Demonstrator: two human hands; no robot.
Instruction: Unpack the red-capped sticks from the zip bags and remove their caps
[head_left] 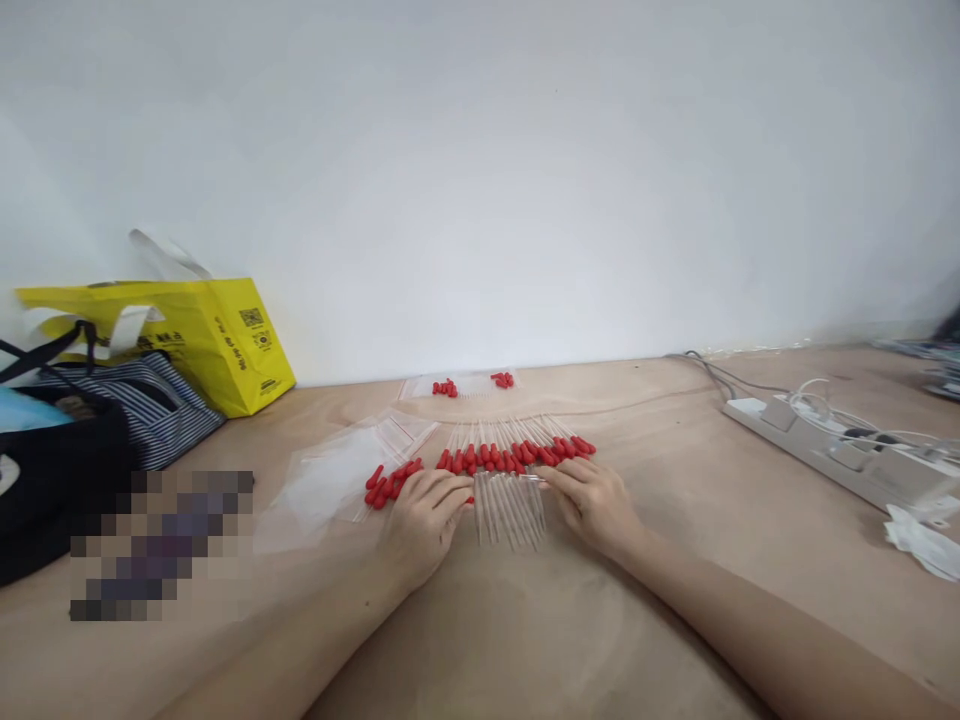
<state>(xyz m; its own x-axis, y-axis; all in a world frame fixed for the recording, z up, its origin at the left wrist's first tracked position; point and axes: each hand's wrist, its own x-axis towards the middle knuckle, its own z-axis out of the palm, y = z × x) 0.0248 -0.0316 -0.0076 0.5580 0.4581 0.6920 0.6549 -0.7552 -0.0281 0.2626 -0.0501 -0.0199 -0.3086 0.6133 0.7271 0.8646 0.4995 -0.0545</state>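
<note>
My left hand (421,525) is closed, thumb and fingers pinched on a small red rubber bulb (470,500) that shows just past the fingertips. My right hand (596,500) is also closed, its fingertips on a thin clear tube (531,478) lying crosswise. Between the hands lies a bunch of clear tubes (510,515) without bulbs, side by side. Beyond them is a fanned row of droppers (517,455), red bulbs toward me and thin tubes pointing away. Loose red bulbs (390,485) lie on a clear plastic bag beside my left hand, which partly hides them.
Clear zip bags (330,480) lie left of the droppers. Another bag (472,384) with red bulbs is by the wall. A yellow bag (255,350), a striped pouch (161,410) and a black bag (82,470) stand left. A power strip (795,435) with cables and a tissue (922,540) are right.
</note>
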